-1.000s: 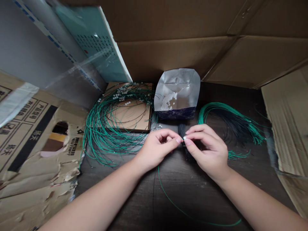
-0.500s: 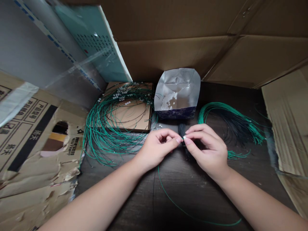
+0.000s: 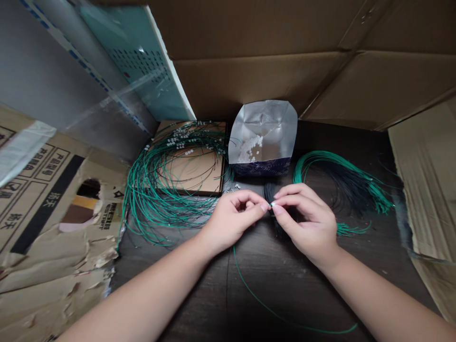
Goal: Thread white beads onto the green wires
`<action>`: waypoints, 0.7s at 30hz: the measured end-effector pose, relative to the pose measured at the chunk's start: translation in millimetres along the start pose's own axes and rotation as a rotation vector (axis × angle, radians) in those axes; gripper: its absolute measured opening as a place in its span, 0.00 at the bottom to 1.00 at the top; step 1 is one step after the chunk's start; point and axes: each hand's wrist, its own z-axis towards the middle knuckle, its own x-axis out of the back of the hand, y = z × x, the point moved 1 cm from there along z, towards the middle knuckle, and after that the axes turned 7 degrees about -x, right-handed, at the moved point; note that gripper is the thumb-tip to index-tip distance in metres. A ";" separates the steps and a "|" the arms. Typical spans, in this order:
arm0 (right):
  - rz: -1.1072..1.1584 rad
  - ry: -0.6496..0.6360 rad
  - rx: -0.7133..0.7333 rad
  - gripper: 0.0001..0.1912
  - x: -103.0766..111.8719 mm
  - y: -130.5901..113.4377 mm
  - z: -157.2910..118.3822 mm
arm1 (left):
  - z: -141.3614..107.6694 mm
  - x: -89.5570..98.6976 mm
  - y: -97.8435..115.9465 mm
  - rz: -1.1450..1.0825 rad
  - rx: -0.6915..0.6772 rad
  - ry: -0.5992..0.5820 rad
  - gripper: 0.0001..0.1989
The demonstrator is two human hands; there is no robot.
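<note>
My left hand pinches the end of a green wire, whose length trails below the hand and curves to the right across the table. A dark wire hangs beside it. Fingertip to fingertip with it, my right hand is closed on a tiny white piece, mostly hidden by the thumb and forefinger. The wire end and the white piece meet between the two hands. Right behind the fingertips lies a bundle of black wires.
An open foil bag with small white pieces stands behind the hands. To the left, looped green and black wires with white ends lie over a cardboard box. More green wires lie right. Cardboard walls enclose the dark table.
Hardly anything differs. Both hands keep their place, with the white piece a little more covered by the right fingertips.
</note>
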 end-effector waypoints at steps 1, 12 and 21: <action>0.000 0.000 -0.001 0.05 0.0 0.1 0.0 | 0.0 0.0 0.0 0.000 0.002 -0.001 0.15; 0.019 -0.005 -0.017 0.05 0.4 -1.0 1.0 | -0.9 0.9 -0.9 0.025 0.011 -0.009 0.17; 0.015 -0.013 -0.021 0.05 0.3 -0.3 0.6 | -0.3 0.0 1.4 0.036 0.011 -0.001 0.16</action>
